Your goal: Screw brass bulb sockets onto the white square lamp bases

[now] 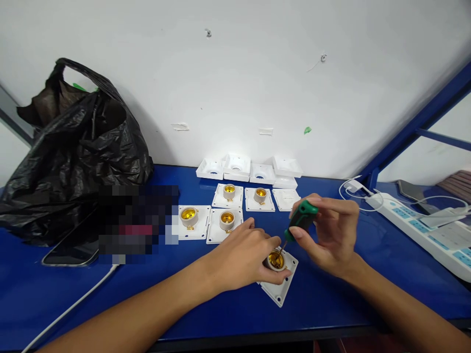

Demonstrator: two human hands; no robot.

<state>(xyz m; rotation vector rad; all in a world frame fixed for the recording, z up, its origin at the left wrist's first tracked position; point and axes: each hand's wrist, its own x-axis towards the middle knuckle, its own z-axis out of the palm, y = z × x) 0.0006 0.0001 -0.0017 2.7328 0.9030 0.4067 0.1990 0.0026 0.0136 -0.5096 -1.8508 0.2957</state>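
Screwdriver (300,221) tip-down in lamp socket (274,265)

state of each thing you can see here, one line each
held socket, open end up
screwdriver, tilted, tip inside held socket
left grip, closed on held socket
right grip, closed on screwdriver handle
four other sockets, open end up on white plates
white covers, some stacked
black bag, handle up
phone, screen dark
power strip, partly occupied

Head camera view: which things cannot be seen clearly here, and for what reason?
In the head view:
Tip of the screwdriver: inside the socket, too small to make out.
Part of its base plate: hidden by the left hand.
Part of the left-side phone: covered by the pixelated patch.
Power strip, one end: cut off by the right edge.
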